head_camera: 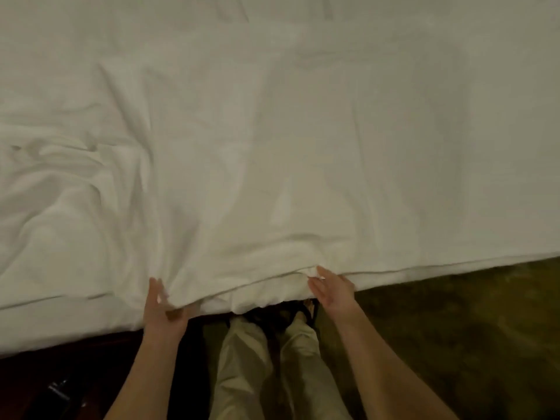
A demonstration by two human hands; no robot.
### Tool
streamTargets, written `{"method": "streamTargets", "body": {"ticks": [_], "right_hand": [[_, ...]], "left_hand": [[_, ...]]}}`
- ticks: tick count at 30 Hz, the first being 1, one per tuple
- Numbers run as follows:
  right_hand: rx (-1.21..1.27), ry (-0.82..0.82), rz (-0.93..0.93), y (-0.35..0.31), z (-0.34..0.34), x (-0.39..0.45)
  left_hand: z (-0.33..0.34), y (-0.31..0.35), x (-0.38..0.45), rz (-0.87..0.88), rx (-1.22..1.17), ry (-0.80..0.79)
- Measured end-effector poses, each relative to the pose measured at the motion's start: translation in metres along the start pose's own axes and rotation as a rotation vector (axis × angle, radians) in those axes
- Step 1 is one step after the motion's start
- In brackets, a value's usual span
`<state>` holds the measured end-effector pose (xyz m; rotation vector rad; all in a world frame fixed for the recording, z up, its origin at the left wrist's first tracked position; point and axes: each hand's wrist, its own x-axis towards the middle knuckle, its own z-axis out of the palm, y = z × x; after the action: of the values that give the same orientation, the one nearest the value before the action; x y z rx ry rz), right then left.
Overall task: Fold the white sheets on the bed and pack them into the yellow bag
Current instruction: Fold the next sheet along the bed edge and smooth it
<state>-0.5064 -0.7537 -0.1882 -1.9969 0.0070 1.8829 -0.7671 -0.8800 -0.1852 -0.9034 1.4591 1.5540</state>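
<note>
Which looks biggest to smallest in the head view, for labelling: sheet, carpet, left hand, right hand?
1. sheet
2. carpet
3. left hand and right hand: alike, unranked.

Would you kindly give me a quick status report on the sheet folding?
Left hand pinching white cotton sheet at near edge. Right hand open, touching same edge. Sheet unfolded, rumpled left. Yellow bag not visible.
</note>
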Motion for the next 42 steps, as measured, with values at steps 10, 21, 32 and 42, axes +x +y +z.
{"method": "streamTargets", "body": {"ticks": [10,21,32,42], "right_hand": [[0.293,0.166,-0.127,-0.003,-0.008,-0.006],[-1.753,-0.357,0.164,-0.034,0.111,-0.041],[-1.594,-0.532,-0.952,0.042,0.401,-0.074],[-1.84,-0.623,-1.213,0.128,0.569,-0.076]], "left_hand": [[-0.008,-0.007,-0.003,0.103,0.214,0.138],[-0.012,0.089,0.022,0.341,0.608,0.566],[-0.001,0.299,0.09,0.854,1.087,0.345],[-0.046,0.433,0.162,0.518,1.356,0.168]]}}
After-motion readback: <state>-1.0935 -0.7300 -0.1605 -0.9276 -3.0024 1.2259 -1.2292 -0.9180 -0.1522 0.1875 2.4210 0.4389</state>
